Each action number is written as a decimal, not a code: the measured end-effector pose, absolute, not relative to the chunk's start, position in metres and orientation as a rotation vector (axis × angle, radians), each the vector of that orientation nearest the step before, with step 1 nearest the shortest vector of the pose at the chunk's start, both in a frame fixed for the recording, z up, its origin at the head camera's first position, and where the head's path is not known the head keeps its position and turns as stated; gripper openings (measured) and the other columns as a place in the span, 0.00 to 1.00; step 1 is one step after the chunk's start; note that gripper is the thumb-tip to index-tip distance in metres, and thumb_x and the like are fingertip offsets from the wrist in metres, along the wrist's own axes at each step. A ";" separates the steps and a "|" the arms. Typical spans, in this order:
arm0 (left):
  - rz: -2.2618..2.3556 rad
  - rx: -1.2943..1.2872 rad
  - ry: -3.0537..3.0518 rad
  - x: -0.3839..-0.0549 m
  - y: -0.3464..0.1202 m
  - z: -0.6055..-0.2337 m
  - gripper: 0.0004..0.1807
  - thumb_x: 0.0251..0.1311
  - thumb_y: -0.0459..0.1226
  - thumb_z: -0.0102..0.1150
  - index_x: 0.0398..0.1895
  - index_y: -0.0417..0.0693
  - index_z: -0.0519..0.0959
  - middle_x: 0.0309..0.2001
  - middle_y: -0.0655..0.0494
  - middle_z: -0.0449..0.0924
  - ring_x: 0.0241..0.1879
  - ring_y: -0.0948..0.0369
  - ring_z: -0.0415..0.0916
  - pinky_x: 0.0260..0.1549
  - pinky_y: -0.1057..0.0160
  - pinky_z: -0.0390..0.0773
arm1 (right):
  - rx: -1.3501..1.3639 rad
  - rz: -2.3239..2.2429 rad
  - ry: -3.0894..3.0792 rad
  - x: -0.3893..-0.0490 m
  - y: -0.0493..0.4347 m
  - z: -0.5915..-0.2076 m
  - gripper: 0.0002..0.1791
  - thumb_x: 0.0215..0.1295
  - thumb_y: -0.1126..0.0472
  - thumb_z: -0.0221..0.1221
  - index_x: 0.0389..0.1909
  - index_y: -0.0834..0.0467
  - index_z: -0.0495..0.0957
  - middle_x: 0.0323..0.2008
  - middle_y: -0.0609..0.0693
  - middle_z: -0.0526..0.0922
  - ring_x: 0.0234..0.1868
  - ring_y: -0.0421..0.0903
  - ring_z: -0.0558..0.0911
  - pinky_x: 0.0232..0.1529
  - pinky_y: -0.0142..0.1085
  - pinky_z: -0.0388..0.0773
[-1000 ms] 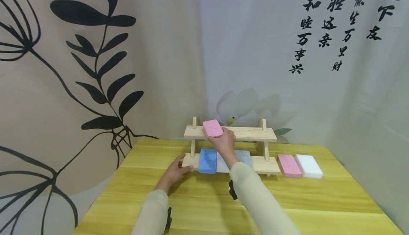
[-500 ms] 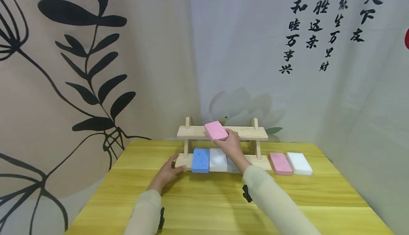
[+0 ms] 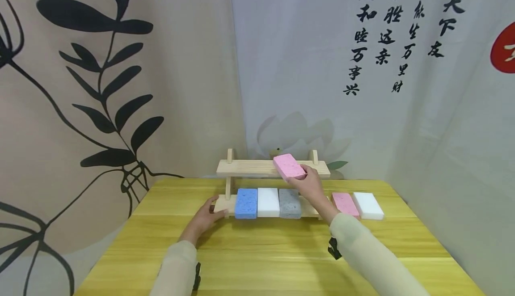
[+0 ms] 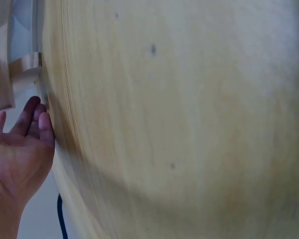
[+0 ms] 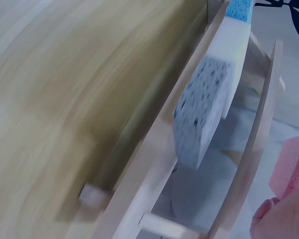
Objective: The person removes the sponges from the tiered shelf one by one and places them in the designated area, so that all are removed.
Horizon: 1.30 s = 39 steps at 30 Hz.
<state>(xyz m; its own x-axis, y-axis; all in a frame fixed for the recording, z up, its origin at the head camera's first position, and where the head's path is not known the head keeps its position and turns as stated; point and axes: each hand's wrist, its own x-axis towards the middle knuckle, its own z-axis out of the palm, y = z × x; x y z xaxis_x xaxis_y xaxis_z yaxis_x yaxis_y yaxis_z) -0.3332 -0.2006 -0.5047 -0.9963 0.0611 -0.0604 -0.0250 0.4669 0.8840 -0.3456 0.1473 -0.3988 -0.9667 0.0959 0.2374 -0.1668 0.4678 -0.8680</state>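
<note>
Head view: the pink sponge (image 3: 289, 166) is in front of or just over the right part of the upper shelf (image 3: 249, 167); whether it touches the board cannot be told. The right hand (image 3: 313, 183) pinches it at its near right end, thumb and fingers clamped on it, so the free body of the sponge points left and away from the grip. Long axis slants across the shelf's length rather than lying square to it. Judgement: the coming move turns on this angle between sponge and shelf edge.

Right wrist view: sponge partly cut off by the picture's edge, with the upper shelf between it and the gray sponge (image 3: 289, 203).

Left hand (image 3: 204, 220): thumb and fingers curl about the left end of the lower shelf (image 3: 225, 203); firmness unclear. It is well apart from the pink sponge; the right hand is the nearer one.

Lower shelf, left to right: blue sponge (image 3: 246, 203), white sponge (image 3: 268, 202), gray sponge, side by side, long sides parallel. Right of the rack, second pink sponge (image 3: 346, 202) and second white sponge (image 3: 368, 205) lie on the table (image 3: 241, 260).
</note>
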 end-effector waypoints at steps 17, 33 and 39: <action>1.614 0.045 2.595 -0.333 -0.199 -0.505 0.44 0.65 0.50 0.63 0.78 0.49 0.52 0.62 0.36 0.68 0.56 0.45 0.72 0.54 0.44 0.72 | 0.063 1.564 -2.443 -0.337 0.218 -0.390 0.44 0.63 0.55 0.66 0.72 0.70 0.56 0.66 0.66 0.67 0.63 0.57 0.70 0.63 0.48 0.69; 1.608 0.029 2.599 -0.333 -0.199 -0.506 0.44 0.66 0.49 0.63 0.78 0.50 0.53 0.62 0.35 0.67 0.56 0.45 0.71 0.54 0.45 0.72 | 0.068 1.511 -2.417 -0.325 0.277 -0.378 0.42 0.67 0.53 0.63 0.72 0.71 0.56 0.63 0.67 0.69 0.57 0.54 0.71 0.44 0.23 0.70; 1.597 0.033 2.616 -0.333 -0.200 -0.506 0.44 0.66 0.50 0.62 0.78 0.50 0.52 0.63 0.33 0.67 0.58 0.42 0.70 0.55 0.42 0.71 | 0.024 1.506 -2.379 -0.324 0.302 -0.378 0.42 0.66 0.51 0.64 0.70 0.71 0.58 0.62 0.67 0.69 0.54 0.52 0.71 0.41 0.22 0.70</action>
<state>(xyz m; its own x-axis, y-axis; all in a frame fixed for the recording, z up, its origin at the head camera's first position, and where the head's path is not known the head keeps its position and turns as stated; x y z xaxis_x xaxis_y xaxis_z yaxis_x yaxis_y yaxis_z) -0.3332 -0.2003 -0.5059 -0.9968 0.0585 -0.0540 -0.0213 0.4574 0.8890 -0.3240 0.3018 -0.3783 -0.9473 0.1574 0.2789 -0.1849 0.4425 -0.8775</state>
